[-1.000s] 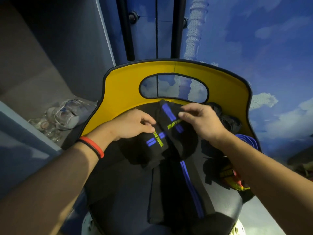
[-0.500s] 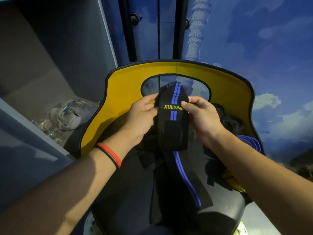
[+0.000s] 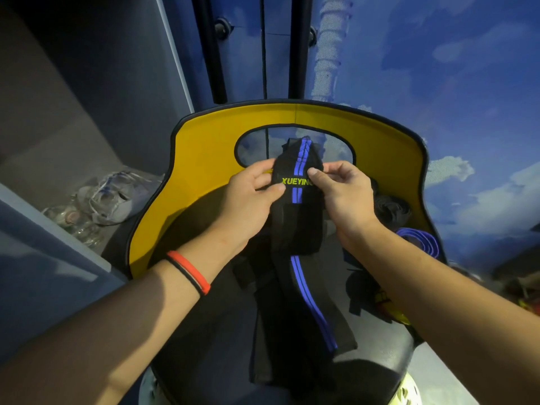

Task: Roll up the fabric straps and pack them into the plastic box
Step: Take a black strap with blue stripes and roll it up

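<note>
The biggest thing is a blue wall [image 3: 438, 83] painted with white clouds, which fills the far side and the right of the room. On the left is a plain grey wall [image 3: 73, 83] with a ledge below it. Two black poles [image 3: 213, 54] run up the blue wall.

In front of the wall is a chair with a yellow back [image 3: 204, 159]. The back has a wide hole near the top. The black seat [image 3: 204, 331] is shiny and is the surface for the work.

A long black strap [image 3: 298, 217] with two blue stripes and yellow-green letters is in the middle. Its top end is folded over and held up in front of the hole. Its tail lies down along the seat.

The left hand [image 3: 248, 200] pinches the left edge of the folded top with thumb and fingers. The right hand [image 3: 344, 197] pinches the right edge the same way. A red and black band [image 3: 190, 271] is on the left wrist.

On the right side of the seat are a black roll [image 3: 391, 209], a purple roll [image 3: 420, 244] and something yellow [image 3: 391, 314]. On the grey ledge is some clear plastic [image 3: 111, 197]; it is too blurry to tell what it is.
</note>
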Available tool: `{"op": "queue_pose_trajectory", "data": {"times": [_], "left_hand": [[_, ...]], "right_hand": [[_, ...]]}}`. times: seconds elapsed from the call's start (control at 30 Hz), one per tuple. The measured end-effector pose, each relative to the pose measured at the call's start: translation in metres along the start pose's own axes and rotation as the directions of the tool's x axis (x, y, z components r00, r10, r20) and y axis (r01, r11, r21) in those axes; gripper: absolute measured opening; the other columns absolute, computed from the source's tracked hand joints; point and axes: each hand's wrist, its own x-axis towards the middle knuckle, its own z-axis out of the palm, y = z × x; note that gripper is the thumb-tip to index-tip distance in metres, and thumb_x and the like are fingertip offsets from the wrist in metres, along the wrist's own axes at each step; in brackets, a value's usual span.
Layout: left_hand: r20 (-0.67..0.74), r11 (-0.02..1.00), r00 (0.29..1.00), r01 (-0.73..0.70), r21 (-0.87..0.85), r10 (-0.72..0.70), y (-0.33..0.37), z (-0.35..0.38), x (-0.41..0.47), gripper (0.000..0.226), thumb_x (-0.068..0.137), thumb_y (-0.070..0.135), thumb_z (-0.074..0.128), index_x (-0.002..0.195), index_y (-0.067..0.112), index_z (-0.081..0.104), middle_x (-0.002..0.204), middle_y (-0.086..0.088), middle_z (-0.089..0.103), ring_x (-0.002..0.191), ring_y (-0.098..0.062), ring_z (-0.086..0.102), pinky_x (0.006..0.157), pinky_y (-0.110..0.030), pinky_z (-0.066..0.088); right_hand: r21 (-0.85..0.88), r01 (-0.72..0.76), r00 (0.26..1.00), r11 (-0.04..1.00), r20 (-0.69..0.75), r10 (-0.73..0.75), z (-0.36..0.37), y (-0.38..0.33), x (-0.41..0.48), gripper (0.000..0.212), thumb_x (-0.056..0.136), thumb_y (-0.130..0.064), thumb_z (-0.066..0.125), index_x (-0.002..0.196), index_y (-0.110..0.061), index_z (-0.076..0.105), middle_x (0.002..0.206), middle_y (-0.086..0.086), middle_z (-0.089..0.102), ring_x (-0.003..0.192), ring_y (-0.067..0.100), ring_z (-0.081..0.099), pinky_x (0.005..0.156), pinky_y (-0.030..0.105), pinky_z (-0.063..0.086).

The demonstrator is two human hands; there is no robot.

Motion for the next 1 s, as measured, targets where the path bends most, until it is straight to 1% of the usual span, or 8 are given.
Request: {"op": "queue_pose_trajectory", "data": {"times": [0.1, 0.2, 0.33, 0.47, 0.63, 0.73, 0.83, 1.0], "left_hand": [[-0.075, 0.991, 0.997, -0.022, -0.132, 0.012, 0.012, -0.005, 0.007, 0.038, 0.100, 0.002, 0.058, 0.136, 0.015, 0.060, 0.118, -0.002, 0.075, 0.108, -0.019, 0.073, 0.089, -0.042, 0.061], [-0.103, 0.953, 0.994, -0.009, -0.304, -0.023, 0.024, -0.014, 0.018, 0.031, 0.101, 0.000, 0.056, 0.129, 0.012, 0.063, 0.115, -0.006, 0.076, 0.105, -0.020, 0.074, 0.079, -0.030, 0.061], [-0.193, 0.902, 0.976, 0.010, -0.431, -0.103, 0.026, -0.031, 0.034, 0.031, 0.100, -0.004, 0.054, 0.126, 0.009, 0.064, 0.112, -0.008, 0.076, 0.100, -0.019, 0.075, 0.078, -0.030, 0.061], [-0.254, 0.867, 0.956, -0.002, -0.499, -0.144, 0.023, -0.054, 0.045, 0.031, 0.099, -0.008, 0.052, 0.121, 0.010, 0.066, 0.109, -0.008, 0.076, 0.097, -0.019, 0.076, 0.079, -0.028, 0.061], [-0.371, 0.854, 0.909, -0.034, -0.520, -0.190, 0.012, -0.070, 0.053, 0.035, 0.099, -0.007, 0.053, 0.129, 0.006, 0.064, 0.113, -0.010, 0.076, 0.100, -0.022, 0.075, 0.082, -0.032, 0.062], [-0.415, 0.863, 0.881, -0.016, -0.505, -0.227, 0.006, -0.068, 0.054, 0.031, 0.097, -0.002, 0.059, 0.125, 0.010, 0.068, 0.109, -0.007, 0.077, 0.102, -0.025, 0.074, 0.092, -0.046, 0.060], [-0.434, 0.872, 0.871, -0.014, -0.490, -0.230, 0.006, -0.064, 0.054, 0.026, 0.097, -0.001, 0.061, 0.115, 0.016, 0.070, 0.096, 0.002, 0.078, 0.098, -0.020, 0.075, 0.089, -0.046, 0.061], [-0.503, 0.889, 0.836, -0.040, -0.456, -0.220, 0.000, -0.069, 0.058, 0.028, 0.097, -0.001, 0.061, 0.119, 0.013, 0.070, 0.112, -0.006, 0.077, 0.106, -0.025, 0.074, 0.094, -0.049, 0.059]], "right_hand": [[-0.122, 0.005, 0.990, 0.993, 0.141, 0.012, -0.002, -0.001, -0.005, 0.033, 0.093, -0.043, 0.070, 0.116, -0.019, 0.067, 0.113, 0.001, 0.071, 0.106, 0.018, 0.070, 0.091, 0.038, 0.057], [-0.125, -0.142, 0.890, 0.982, 0.418, 0.182, -0.004, -0.003, -0.012, 0.039, 0.099, -0.051, 0.056, 0.116, -0.021, 0.073, 0.112, -0.009, 0.076, 0.102, 0.005, 0.072, 0.081, 0.018, 0.054], [-0.230, -0.068, 0.824, 0.971, 0.535, 0.185, -0.004, 0.010, -0.010, 0.037, 0.096, -0.046, 0.065, 0.125, -0.022, 0.069, 0.120, -0.007, 0.074, 0.115, 0.012, 0.068, 0.109, 0.038, 0.048], [-0.309, -0.124, 0.774, 0.943, 0.565, 0.286, -0.006, 0.014, -0.009, 0.091, 0.073, -0.078, 0.071, 0.145, -0.025, 0.054, 0.140, -0.011, 0.061, 0.130, 0.009, 0.057, 0.116, 0.038, 0.039], [-0.161, -0.140, 0.817, 0.977, 0.539, 0.206, -0.001, 0.008, -0.012, 0.035, 0.106, -0.036, 0.050, 0.112, -0.005, 0.064, 0.092, 0.005, 0.067, 0.081, 0.016, 0.061, 0.073, 0.027, 0.049], [-0.200, -0.213, 0.707, 0.956, 0.644, 0.292, -0.001, 0.008, -0.022, 0.034, 0.101, -0.039, 0.060, 0.118, -0.010, 0.061, 0.102, 0.004, 0.075, 0.094, 0.023, 0.072, 0.087, 0.036, 0.058], [-0.345, -0.185, 0.668, 0.920, 0.642, 0.375, 0.004, 0.026, -0.027, 0.051, 0.084, -0.014, 0.081, 0.128, -0.017, 0.055, 0.118, 0.009, 0.073, 0.110, 0.025, 0.071, 0.101, 0.044, 0.055], [-0.452, -0.182, 0.635, 0.873, 0.624, 0.456, 0.005, 0.035, -0.023, 0.046, 0.081, -0.007, 0.069, 0.124, -0.021, 0.065, 0.118, 0.004, 0.074, 0.112, 0.025, 0.069, 0.103, 0.048, 0.053]]}}
